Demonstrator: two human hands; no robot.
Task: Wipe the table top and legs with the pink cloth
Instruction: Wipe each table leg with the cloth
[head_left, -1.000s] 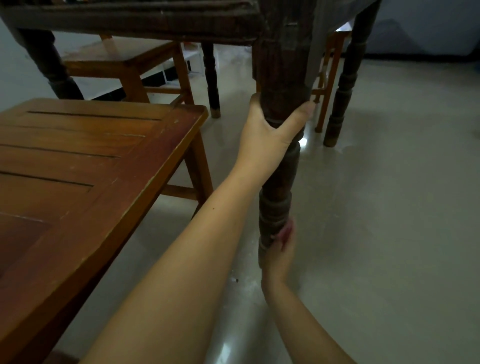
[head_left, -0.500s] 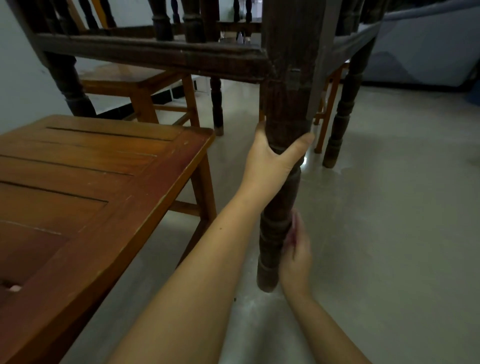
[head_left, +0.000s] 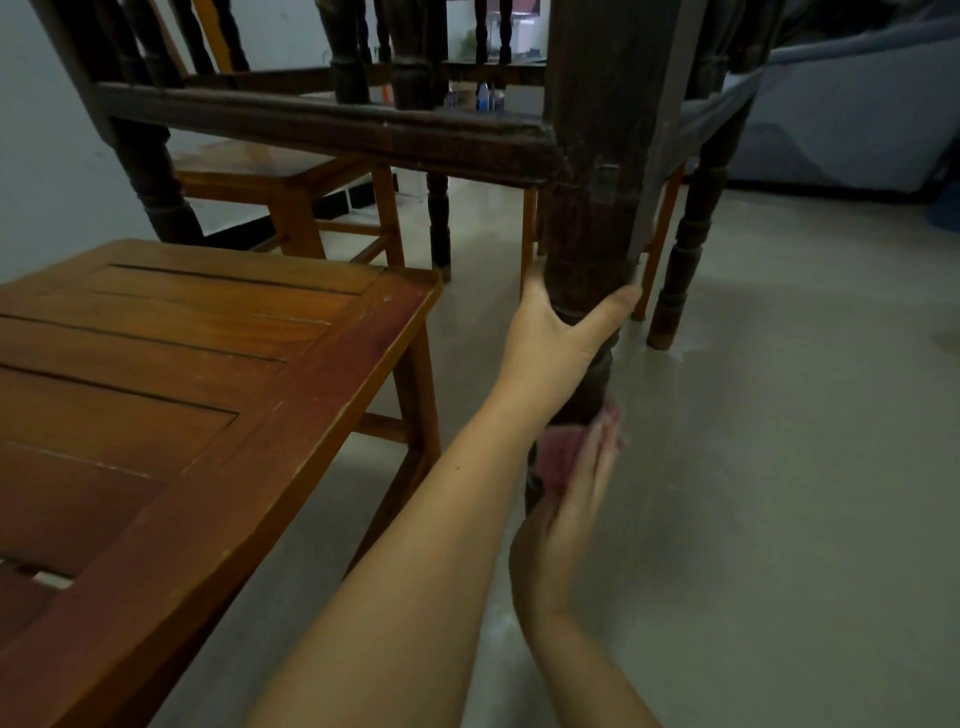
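gripping the dark turned table leg (head_left: 592, 244) just below its square upper block, the left hand (head_left: 558, 348) wraps it with thumb on the right side and fingers behind. lower on the same leg, the right hand (head_left: 563, 514) presses the pink cloth (head_left: 563, 457) against the wood, fingers extended flat over it and blurred. a reddish wooden chair seat (head_left: 171, 395) stands at left on the pale floor (head_left: 779, 493).

Near table leg (head_left: 587, 249) centre — stool (head_left: 171, 374) left of it | cloth (head_left: 563, 457) against leg, below left hand (head_left: 553, 348) | chair (head_left: 275, 182) behind stool
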